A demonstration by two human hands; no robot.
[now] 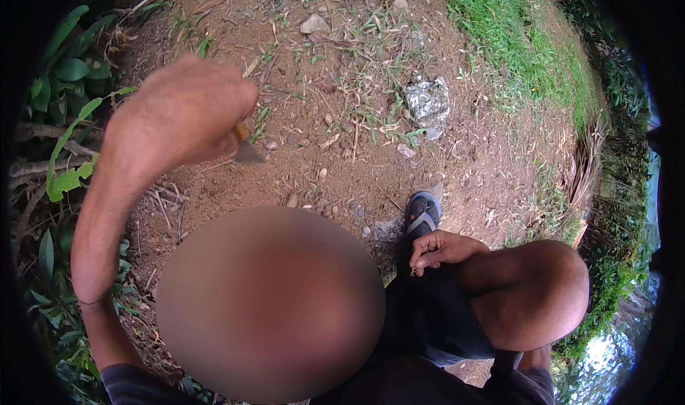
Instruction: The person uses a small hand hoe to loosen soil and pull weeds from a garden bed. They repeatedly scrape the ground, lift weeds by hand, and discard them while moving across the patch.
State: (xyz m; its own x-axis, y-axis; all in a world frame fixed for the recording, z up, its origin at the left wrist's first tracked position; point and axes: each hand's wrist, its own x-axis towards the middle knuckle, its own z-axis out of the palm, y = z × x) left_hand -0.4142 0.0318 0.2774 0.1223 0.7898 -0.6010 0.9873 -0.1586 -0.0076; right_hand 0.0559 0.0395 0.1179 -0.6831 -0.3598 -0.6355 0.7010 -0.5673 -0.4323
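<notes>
My left hand (179, 113) is raised over the bare soil at the left, its fingers closed around an orange-handled bladed tool (249, 151). The short grey blade points down and to the right. Motion blurs both the hand and the blade, so the exact kind of tool is unclear. My right hand (441, 248) is beside my bent bare knee (535, 292), with thumb and fingers pinched on a small bit of plant matter (413, 271). Below that hand shows my foot in a dark sandal (423, 212). A blurred oval hides the lower middle.
Leafy shrubs (69, 70) and woody stems border the left side. A whitish rough stone (428, 102) lies ahead on the soil, with a smaller stone (314, 24) farther off. Green grass (508, 35) covers the upper right, and dry fronds (586, 159) lie along the right edge.
</notes>
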